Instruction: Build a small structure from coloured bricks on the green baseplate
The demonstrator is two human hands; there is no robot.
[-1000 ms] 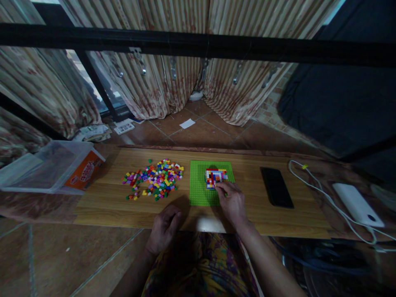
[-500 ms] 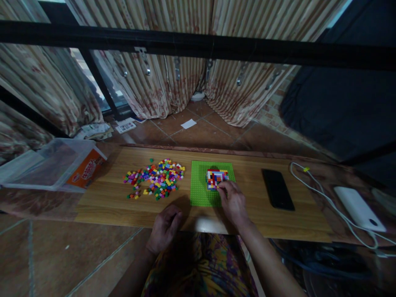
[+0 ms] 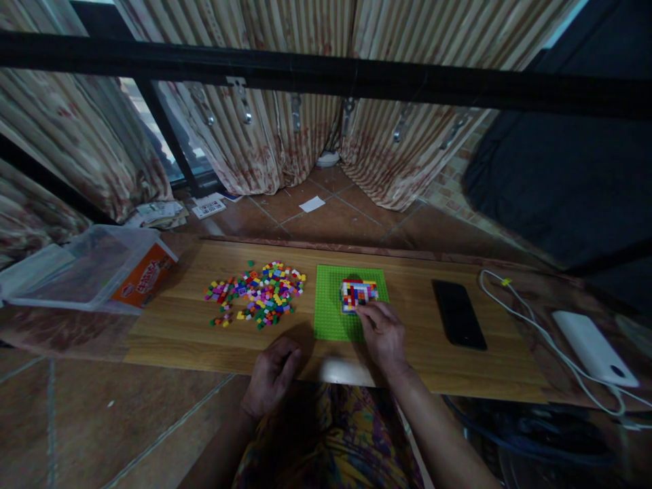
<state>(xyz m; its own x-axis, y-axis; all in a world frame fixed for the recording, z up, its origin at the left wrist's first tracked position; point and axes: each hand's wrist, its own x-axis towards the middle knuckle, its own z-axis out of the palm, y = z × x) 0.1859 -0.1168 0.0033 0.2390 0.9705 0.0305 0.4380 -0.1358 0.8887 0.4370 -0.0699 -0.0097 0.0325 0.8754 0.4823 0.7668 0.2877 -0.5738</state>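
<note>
A small structure of many-coloured building bricks (image 3: 353, 293) stands on a green studded baseplate (image 3: 326, 319). My right hand (image 3: 384, 334) reaches over the plate from the near right, thumb and fingers pinched at the structure's near right corner. Whatever lies between those fingertips is hidden or too small to make out. Resting at the table's front edge, left of the plate, my left hand (image 3: 274, 375) is loosely curled, with nothing seen in it. Loose bricks (image 3: 267, 295) of several colours are spread on the tabletop left of the baseplate.
Right of the plate, a black phone (image 3: 459, 314) lies on the wooden table (image 3: 176, 333). Farther right are a white power bank (image 3: 593, 348) and a white cable (image 3: 540, 322). A clear plastic bin (image 3: 86, 299) with an orange label stands at the far left.
My right fingers have shifted very slightly at the structure's near corner. The left hand stays in place, and the whole view has drifted a little.
</note>
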